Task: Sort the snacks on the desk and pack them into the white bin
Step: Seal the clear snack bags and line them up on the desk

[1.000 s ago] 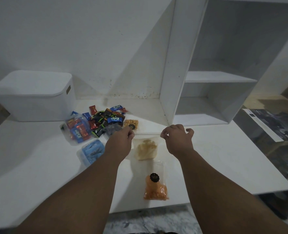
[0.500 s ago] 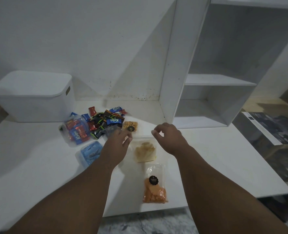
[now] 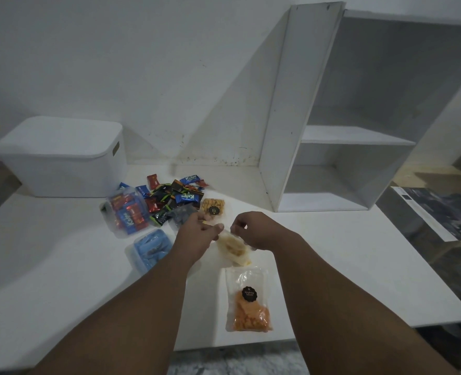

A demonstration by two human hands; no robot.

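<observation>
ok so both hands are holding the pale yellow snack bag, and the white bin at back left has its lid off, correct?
No: the white bin has its lid on, per the head view. The rest holds: left hand and right hand both hold the pale yellow snack bag, bin at back left.

I see a plain white wall (image 3: 115,63) w/ dark scuffs near its base, white desk (image 3: 48,266) below, open white shelf unit (image 3: 291,104) at right, grey marbled floor (image 3: 237,358) underneath. Light's dim.
</observation>
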